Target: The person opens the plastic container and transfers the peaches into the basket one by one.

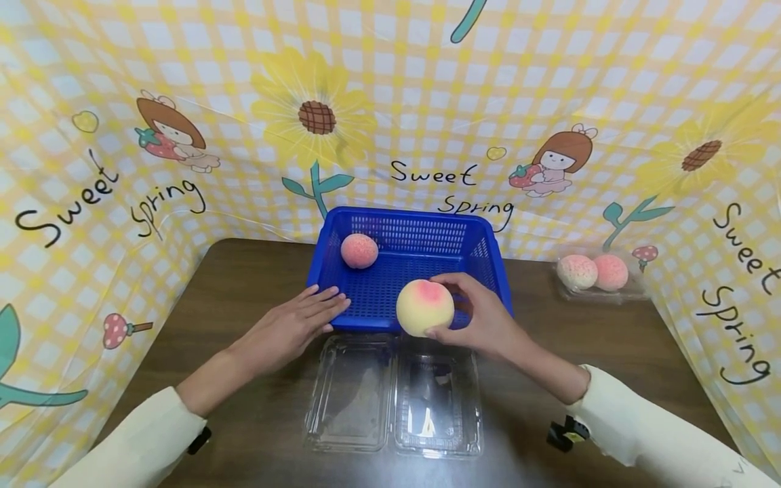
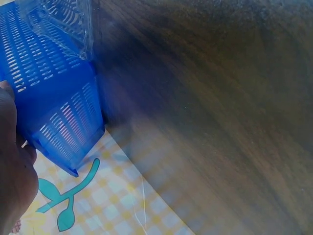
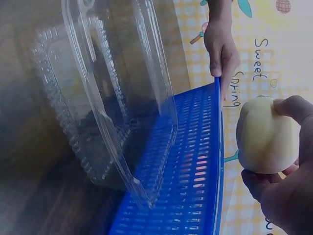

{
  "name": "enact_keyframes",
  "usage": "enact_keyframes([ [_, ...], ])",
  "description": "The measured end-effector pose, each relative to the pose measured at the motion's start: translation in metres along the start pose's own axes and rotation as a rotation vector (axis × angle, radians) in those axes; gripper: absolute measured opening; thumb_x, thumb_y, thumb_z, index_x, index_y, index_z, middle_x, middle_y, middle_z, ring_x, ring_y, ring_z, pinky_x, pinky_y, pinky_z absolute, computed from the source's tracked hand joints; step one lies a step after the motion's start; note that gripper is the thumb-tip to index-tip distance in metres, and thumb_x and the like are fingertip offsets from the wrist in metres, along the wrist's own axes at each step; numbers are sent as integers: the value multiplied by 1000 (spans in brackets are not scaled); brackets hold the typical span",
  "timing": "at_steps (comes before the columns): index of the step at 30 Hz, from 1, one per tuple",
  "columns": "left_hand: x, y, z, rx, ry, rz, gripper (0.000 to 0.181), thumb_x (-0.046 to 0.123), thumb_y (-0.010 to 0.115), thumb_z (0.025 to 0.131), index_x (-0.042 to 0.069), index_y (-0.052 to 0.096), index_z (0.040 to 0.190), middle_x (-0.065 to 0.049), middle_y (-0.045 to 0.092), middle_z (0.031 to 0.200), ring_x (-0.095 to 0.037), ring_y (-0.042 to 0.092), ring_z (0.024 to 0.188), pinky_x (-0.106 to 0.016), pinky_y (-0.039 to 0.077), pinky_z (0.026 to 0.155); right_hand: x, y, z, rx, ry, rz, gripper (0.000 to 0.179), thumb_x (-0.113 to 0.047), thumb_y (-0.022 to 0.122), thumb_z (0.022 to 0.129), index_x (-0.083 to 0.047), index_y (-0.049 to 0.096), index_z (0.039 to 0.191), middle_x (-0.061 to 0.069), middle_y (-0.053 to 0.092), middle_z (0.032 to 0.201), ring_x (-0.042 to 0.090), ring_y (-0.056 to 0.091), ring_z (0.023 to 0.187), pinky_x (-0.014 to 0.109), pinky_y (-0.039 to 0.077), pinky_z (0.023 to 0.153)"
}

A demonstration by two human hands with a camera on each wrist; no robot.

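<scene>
My right hand (image 1: 478, 315) pinches a pale yellow peach (image 1: 421, 308) with a pink patch on top, fingers behind and thumb at its lower side. It is held above the basket's near rim; its pale underside shows in the right wrist view. My left hand (image 1: 295, 322) holds the blue plastic basket (image 1: 502, 298) at its near left corner. The fingers reach over the rim and the thumb lies on the outer wall. Inside the basket, at the back left, lies a pink peach (image 1: 360, 251). A clear plastic clamshell box (image 1: 349, 407) lies unfolded in front of the basket.
At the back right, a clear container (image 1: 601, 295) holds two peaches (image 1: 612, 272), one pinker than the other. The dark wooden table (image 1: 244, 271) is bordered at the back and sides by yellow checked cloth (image 1: 390, 88). The clamshell's edge meets the basket's front.
</scene>
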State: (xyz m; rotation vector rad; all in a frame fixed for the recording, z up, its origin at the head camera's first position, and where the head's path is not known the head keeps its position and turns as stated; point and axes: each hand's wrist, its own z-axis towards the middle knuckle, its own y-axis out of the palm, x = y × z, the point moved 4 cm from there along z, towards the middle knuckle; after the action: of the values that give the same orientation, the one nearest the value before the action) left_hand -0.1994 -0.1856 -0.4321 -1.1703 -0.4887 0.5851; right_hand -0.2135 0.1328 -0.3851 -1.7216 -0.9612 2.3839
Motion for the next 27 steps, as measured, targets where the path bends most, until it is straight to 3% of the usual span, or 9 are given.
enact_keyframes([
  [9, 2, -2, 0, 0, 5, 0, 49, 20, 62, 103, 10, 53, 150, -8, 58, 150, -25, 50, 145, -52, 38, 122, -1, -5, 21, 24, 41, -52, 75, -18, 92, 74, -11, 49, 135, 7, 57, 136, 28, 60, 126, 50, 55, 107],
  [22, 0, 0, 0, -2, -5, -13, 50, 19, 63, 102, 12, 53, 151, -7, 59, 150, -25, 51, 144, -51, 36, 123, 1, -5, 65, -12, -10, -275, 79, -25, 89, 75, -11, 51, 143, 8, 51, 133, 24, 55, 117, 44, 59, 100],
  [27, 1, -1, 0, 0, -9, -22, 49, 18, 63, 102, 11, 53, 150, -8, 59, 150, -25, 51, 144, -51, 36, 123, 4, -8, 88, -26, -20, -301, 78, -25, 88, 75, -8, 50, 141, 11, 51, 135, 26, 55, 114, 46, 57, 97],
])
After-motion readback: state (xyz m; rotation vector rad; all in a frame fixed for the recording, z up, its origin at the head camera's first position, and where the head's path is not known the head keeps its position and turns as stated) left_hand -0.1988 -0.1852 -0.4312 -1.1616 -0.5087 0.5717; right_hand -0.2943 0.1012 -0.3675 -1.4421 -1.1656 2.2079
